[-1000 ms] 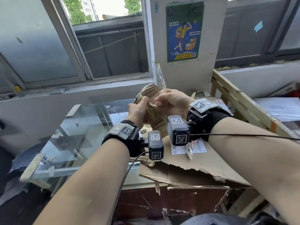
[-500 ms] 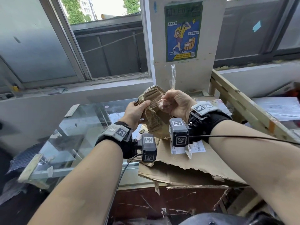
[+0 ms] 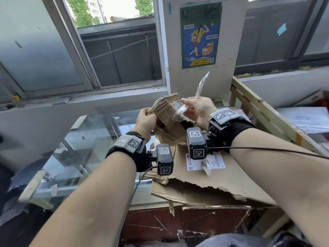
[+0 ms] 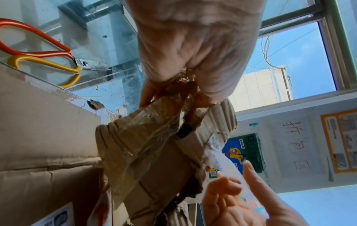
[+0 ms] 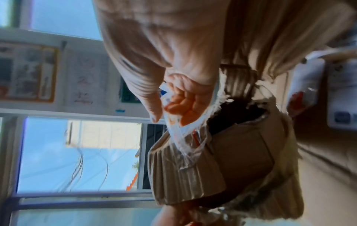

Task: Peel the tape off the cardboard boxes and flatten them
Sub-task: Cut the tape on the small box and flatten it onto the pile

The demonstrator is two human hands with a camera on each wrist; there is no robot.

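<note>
Now, the flattened cardboard point(image 3: 222, 177) lies under your arms; above it your left hand point(image 3: 145, 121) grips the crumpled box point(image 3: 168, 113) by its edge, and your right hand point(image 3: 199, 109) pinches the clear tape point(image 3: 200, 86) (part peeled, free end upright).

Daylight enters through sliding windows point(image 3: 44, 50) at 11 o'clock; a blue poster point(image 3: 200, 35) hangs on the pillar point(image 3: 229, 75) at 12, above a glass-topped desk point(image 3: 92, 139).

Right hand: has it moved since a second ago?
Yes. The right hand drew rightward off the small box, trailing clear tape past the poster.
</note>
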